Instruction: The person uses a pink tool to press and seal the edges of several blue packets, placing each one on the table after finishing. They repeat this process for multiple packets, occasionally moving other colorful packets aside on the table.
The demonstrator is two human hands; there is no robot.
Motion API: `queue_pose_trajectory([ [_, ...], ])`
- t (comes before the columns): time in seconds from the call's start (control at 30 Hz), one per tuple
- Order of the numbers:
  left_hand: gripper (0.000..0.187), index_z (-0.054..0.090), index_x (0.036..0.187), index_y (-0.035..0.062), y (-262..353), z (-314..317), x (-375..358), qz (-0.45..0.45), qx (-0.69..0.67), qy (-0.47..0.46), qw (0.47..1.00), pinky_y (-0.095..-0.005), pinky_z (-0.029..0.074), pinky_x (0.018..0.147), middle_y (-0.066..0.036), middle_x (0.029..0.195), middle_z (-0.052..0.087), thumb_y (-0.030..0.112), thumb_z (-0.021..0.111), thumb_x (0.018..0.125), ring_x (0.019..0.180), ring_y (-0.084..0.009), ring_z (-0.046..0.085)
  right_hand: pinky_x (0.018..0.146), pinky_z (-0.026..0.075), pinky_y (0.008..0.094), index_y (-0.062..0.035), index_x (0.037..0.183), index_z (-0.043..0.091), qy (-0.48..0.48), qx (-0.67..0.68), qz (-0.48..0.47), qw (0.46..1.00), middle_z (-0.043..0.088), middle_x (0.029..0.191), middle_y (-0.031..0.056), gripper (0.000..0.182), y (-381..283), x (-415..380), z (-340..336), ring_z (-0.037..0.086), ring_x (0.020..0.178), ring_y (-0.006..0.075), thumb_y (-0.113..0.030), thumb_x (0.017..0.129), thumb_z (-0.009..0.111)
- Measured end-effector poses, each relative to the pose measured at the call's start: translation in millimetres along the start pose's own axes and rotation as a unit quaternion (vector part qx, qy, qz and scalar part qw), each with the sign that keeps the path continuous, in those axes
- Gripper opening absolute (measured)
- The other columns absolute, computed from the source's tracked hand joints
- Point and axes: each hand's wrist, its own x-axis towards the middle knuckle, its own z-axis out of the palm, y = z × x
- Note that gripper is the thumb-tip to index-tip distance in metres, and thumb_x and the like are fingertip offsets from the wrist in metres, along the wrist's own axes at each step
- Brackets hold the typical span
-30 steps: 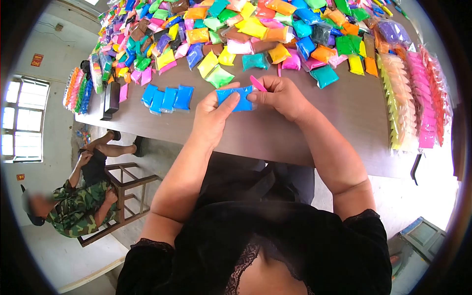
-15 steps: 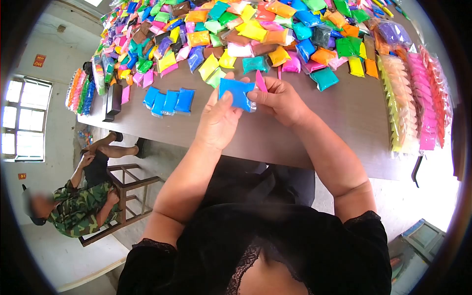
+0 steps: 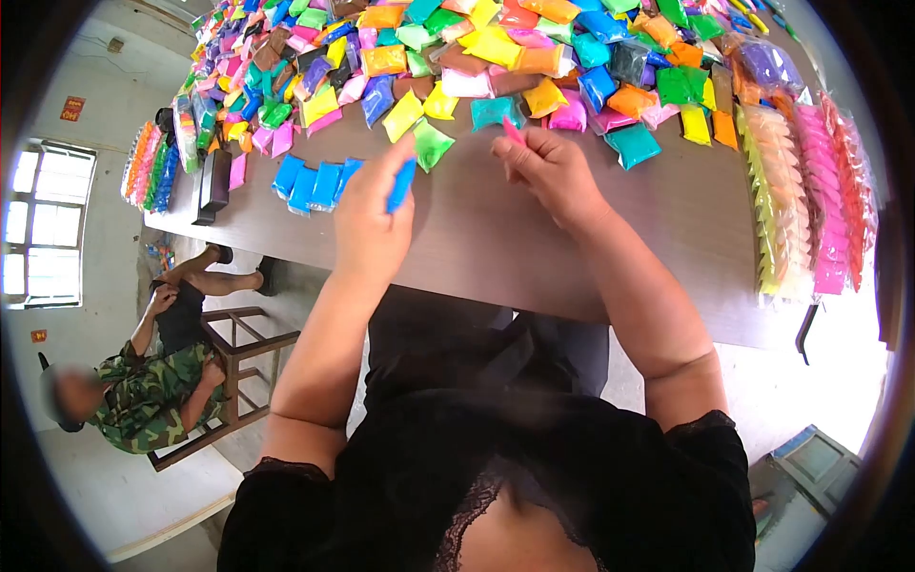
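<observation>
While the left hand (image 3: 370,229) pinches a blue packet (image 3: 402,184) above the tabletop (image 3: 534,248), the right hand's (image 3: 553,172) fingers grip a pink tool (image 3: 513,131). Judging by this, the packet should join the blue row (image 3: 316,183); beyond lies the coloured heap (image 3: 457,48).

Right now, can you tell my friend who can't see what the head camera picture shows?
The left hand holds a blue packet over a brown table, near a row of blue packets. The right hand pinches a pink strip, beside a heap of colourful packets.
</observation>
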Motion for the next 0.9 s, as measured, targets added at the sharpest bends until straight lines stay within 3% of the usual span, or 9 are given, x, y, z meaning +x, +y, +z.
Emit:
queue_pose_trajectory([
  [0.03, 0.063, 0.046, 0.137, -0.0019, 3, -4, -5, -0.026, 0.100, -0.108, 0.989, -0.0508, 0.045, 0.092, -0.024, 0.120, 0.058, 0.015, 0.071, 0.082, 0.107, -0.0433, 0.057, 0.057, 0.039, 0.0232, -0.0058, 0.080, 0.063, 0.024, 0.008, 0.015, 1.000, 0.056, 0.068, -0.0025, 0.031, -4, 0, -3, 0.047, 0.062, 0.0050, -0.033, 0.094, 0.067],
  [0.13, 0.078, 0.038, 0.141, -0.0042, 7, 13, -42, -0.039, 0.165, -0.169, 0.971, -0.0566, 0.034, 0.105, -0.026, 0.130, 0.049, 0.033, 0.073, 0.082, 0.126, -0.0469, 0.043, 0.056, 0.038, 0.0226, -0.0065, 0.077, 0.061, 0.043, 0.037, 0.039, 0.998, 0.055, 0.067, -0.0023, 0.032, -11, -2, -2, 0.046, 0.062, 0.0053, -0.033, 0.094, 0.067],
  [0.17, 0.093, 0.030, 0.146, -0.0030, 4, 19, -58, -0.046, 0.182, -0.177, 0.966, -0.0593, 0.023, 0.112, -0.028, 0.144, 0.035, 0.046, 0.073, 0.080, 0.136, -0.0490, 0.029, 0.053, 0.034, 0.0214, -0.0074, 0.079, 0.060, 0.043, 0.034, 0.027, 0.998, 0.055, 0.068, -0.0025, 0.029, -9, -1, -1, 0.044, 0.059, 0.0044, -0.031, 0.095, 0.067],
  [0.27, 0.096, 0.025, 0.149, -0.0034, -7, 13, -64, 0.011, 0.151, -0.107, 0.983, -0.0603, 0.019, 0.114, -0.030, 0.150, 0.028, 0.047, 0.071, 0.082, 0.140, -0.0490, 0.026, 0.050, 0.029, 0.0202, -0.0082, 0.081, 0.060, 0.047, 0.035, 0.027, 0.998, 0.054, 0.068, -0.0028, 0.025, -8, -2, -1, 0.041, 0.056, 0.0035, -0.028, 0.095, 0.066],
  [0.4, 0.089, 0.023, 0.150, -0.0036, -7, 7, -69, 0.021, 0.127, -0.259, 0.957, -0.0561, 0.015, 0.117, -0.027, 0.156, 0.019, 0.049, 0.061, 0.090, 0.145, -0.0447, 0.018, 0.048, 0.027, 0.0201, -0.0069, 0.086, 0.062, 0.042, 0.028, 0.030, 0.998, 0.054, 0.067, -0.0030, 0.023, -5, 0, -2, 0.040, 0.055, 0.0033, -0.027, 0.095, 0.066],
  [0.53, 0.088, 0.024, 0.150, -0.0030, -1, 5, -63, -0.001, 0.129, -0.256, 0.958, -0.0561, 0.016, 0.117, -0.026, 0.157, 0.020, 0.047, 0.063, 0.089, 0.146, -0.0435, 0.019, 0.047, 0.026, 0.0200, -0.0056, 0.090, 0.063, 0.039, 0.028, 0.022, 0.999, 0.053, 0.067, -0.0031, 0.022, -6, 3, -1, 0.039, 0.054, 0.0032, -0.027, 0.095, 0.066],
  [0.77, 0.090, 0.024, 0.150, -0.0022, 2, 17, -59, -0.002, 0.135, -0.215, 0.967, -0.0555, 0.014, 0.117, -0.026, 0.158, 0.016, 0.040, 0.070, 0.085, 0.147, -0.0440, 0.014, 0.051, 0.031, 0.0212, -0.0090, 0.074, 0.057, 0.044, 0.046, 0.039, 0.997, 0.053, 0.066, -0.0034, 0.029, -10, -3, 0, 0.043, 0.057, 0.0039, -0.027, 0.093, 0.068],
  [0.83, 0.078, 0.036, 0.145, -0.0002, 24, 6, -46, -0.024, 0.137, -0.099, 0.985, -0.0534, 0.024, 0.115, -0.024, 0.153, 0.028, 0.037, 0.070, 0.086, 0.144, -0.0406, 0.026, 0.051, 0.031, 0.0213, -0.0089, 0.075, 0.057, 0.046, 0.039, 0.034, 0.998, 0.053, 0.066, -0.0035, 0.028, -10, 1, -1, 0.043, 0.056, 0.0039, -0.027, 0.093, 0.068],
  [0.9, 0.052, 0.061, 0.121, 0.0019, 56, -20, -32, 0.043, -0.118, -0.117, 0.985, -0.0472, 0.045, 0.100, -0.019, 0.129, 0.058, 0.029, 0.074, 0.079, 0.122, -0.0361, 0.055, 0.051, 0.032, 0.0216, -0.0087, 0.075, 0.057, 0.040, 0.026, 0.028, 0.998, 0.053, 0.067, -0.0035, 0.028, -7, 0, -5, 0.044, 0.058, 0.0042, -0.026, 0.093, 0.068],
])
